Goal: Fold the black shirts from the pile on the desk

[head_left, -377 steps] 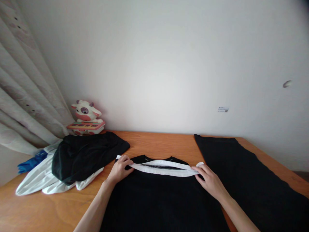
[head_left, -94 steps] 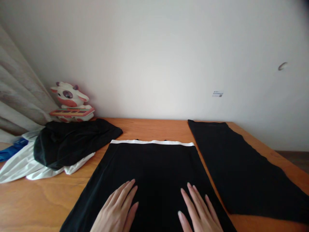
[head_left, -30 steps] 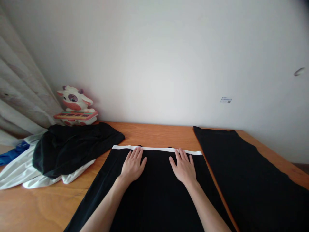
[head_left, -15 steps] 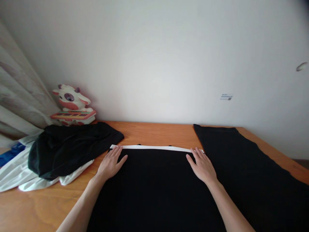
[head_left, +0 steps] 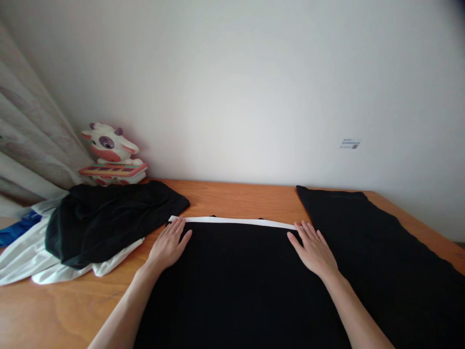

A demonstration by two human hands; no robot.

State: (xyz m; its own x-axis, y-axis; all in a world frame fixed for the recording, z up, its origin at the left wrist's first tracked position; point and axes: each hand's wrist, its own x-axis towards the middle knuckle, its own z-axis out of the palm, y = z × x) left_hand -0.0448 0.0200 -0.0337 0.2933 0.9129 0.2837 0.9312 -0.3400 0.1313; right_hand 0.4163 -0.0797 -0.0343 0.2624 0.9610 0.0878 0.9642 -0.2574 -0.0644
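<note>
Black garment [head_left: 240,281] lies flat on the table [head_left: 250,198], its white band [head_left: 236,221] short of the far edge. Change noted: my left hand [head_left: 167,247] and right hand [head_left: 315,250] have moved outward from nearer the band's middle to its two ends, leaving the middle span uncovered. Fingers are extended, thumbs apart, clamped on nothing. Crumpled black cloth [head_left: 116,223] lies to the left; dark flat cloth [head_left: 352,237] extends near the far right corner

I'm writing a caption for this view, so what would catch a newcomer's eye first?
Probably the cow-shaped toy at the back left, bright against the pale wall. Next, the white band edging the black garment front and centre, between two spread hands.
</note>
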